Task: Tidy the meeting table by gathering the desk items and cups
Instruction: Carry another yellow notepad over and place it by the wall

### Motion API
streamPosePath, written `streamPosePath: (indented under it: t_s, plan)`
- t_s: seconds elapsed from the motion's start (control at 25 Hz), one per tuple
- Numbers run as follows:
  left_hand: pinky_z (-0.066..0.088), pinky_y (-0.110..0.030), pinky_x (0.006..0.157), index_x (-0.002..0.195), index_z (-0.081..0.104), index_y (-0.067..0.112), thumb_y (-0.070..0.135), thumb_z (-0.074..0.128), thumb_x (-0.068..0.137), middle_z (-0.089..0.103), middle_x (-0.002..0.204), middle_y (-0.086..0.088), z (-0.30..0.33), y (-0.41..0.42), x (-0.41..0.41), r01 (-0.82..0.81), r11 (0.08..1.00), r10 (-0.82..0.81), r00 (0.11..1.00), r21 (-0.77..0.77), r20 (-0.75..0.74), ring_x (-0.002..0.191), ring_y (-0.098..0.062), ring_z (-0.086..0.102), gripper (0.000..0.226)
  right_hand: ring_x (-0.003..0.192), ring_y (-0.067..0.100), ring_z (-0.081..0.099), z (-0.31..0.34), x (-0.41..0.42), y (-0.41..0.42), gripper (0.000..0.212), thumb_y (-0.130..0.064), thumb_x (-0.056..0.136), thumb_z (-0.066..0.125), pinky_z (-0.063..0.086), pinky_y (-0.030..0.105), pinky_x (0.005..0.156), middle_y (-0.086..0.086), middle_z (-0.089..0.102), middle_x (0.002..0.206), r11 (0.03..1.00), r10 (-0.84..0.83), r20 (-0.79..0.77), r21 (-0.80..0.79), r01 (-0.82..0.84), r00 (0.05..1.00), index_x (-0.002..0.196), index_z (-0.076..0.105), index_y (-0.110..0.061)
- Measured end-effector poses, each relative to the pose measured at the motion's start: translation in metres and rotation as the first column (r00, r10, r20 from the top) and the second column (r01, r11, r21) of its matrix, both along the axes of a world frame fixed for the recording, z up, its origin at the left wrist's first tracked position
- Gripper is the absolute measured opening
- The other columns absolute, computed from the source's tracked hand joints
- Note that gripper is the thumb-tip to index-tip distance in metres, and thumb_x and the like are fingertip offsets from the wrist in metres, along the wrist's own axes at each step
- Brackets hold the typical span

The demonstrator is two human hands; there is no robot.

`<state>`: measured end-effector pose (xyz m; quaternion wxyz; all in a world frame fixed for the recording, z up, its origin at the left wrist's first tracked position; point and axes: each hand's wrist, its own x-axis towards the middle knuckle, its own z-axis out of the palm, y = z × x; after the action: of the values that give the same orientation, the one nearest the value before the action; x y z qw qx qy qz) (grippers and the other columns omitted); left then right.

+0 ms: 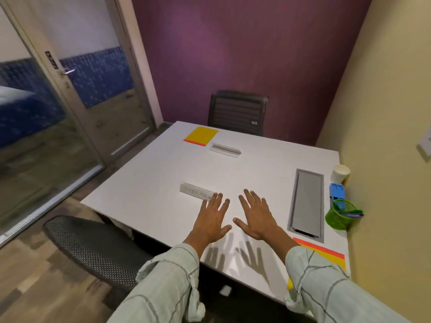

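Name card (197,193) lying mid-table just beyond left hand (213,220), fingers spread flat and holding nothing, right hand (256,217) likewise splayed and empty above the white table (144,206); best pinched by its long edges, then carried toward the green pen holder (338,216).

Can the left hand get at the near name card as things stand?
Probably yes. The left hand is open, holds nothing, and its fingertips already overlap the name card at its right end. Nothing lies between them on the table.
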<state>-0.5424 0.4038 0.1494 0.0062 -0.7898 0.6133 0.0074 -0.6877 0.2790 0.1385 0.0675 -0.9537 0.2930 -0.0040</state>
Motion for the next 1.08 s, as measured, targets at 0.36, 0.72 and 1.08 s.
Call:
streamPosePath:
  t_s: [0.36, 0.72, 1.08]
  plan:
    - [0.006, -0.05, 0.122, 0.155, 0.002, 0.022, 0.059, 0.037, 0.095, -0.004, 0.164, -0.008, 0.1, 0.129, 0.126, -0.173, 0.959, 0.203, 0.972, -0.226, 0.117, 0.151, -0.029, -0.003, 0.079, 0.149, 0.033, -0.005, 0.101, 0.158, 0.102, 0.08, -0.066, 0.093, 0.025, 0.008, 0.059, 0.118, 0.009, -0.007, 0.163, 0.964, 0.19, 0.099, -0.207, -0.166, 0.977, 0.154, 0.006, -0.019]
    - [0.018, -0.053, 0.119, 0.154, 0.015, 0.015, 0.052, 0.045, 0.093, 0.013, 0.162, -0.012, 0.125, 0.353, 0.268, -0.446, 0.84, 0.497, 0.861, -0.309, 0.11, 0.15, -0.03, 0.008, 0.077, 0.149, 0.033, -0.004, 0.15, 0.317, 0.297, 0.078, -0.067, 0.094, 0.025, 0.006, 0.057, 0.118, 0.009, -0.004, 0.163, 0.864, 0.461, 0.15, -0.301, -0.404, 0.874, 0.155, 0.009, -0.021]
    - [0.014, -0.053, 0.12, 0.154, 0.016, 0.017, 0.055, 0.039, 0.094, 0.012, 0.163, -0.011, 0.065, 0.496, 0.343, -0.695, 0.674, 0.724, 0.689, -0.251, 0.035, 0.151, -0.028, 0.005, 0.075, 0.149, 0.034, 0.002, 0.096, 0.462, 0.426, 0.079, -0.059, 0.095, 0.031, 0.012, 0.057, 0.118, 0.013, 0.005, 0.163, 0.7, 0.701, 0.069, -0.255, -0.667, 0.71, 0.154, 0.008, -0.012]
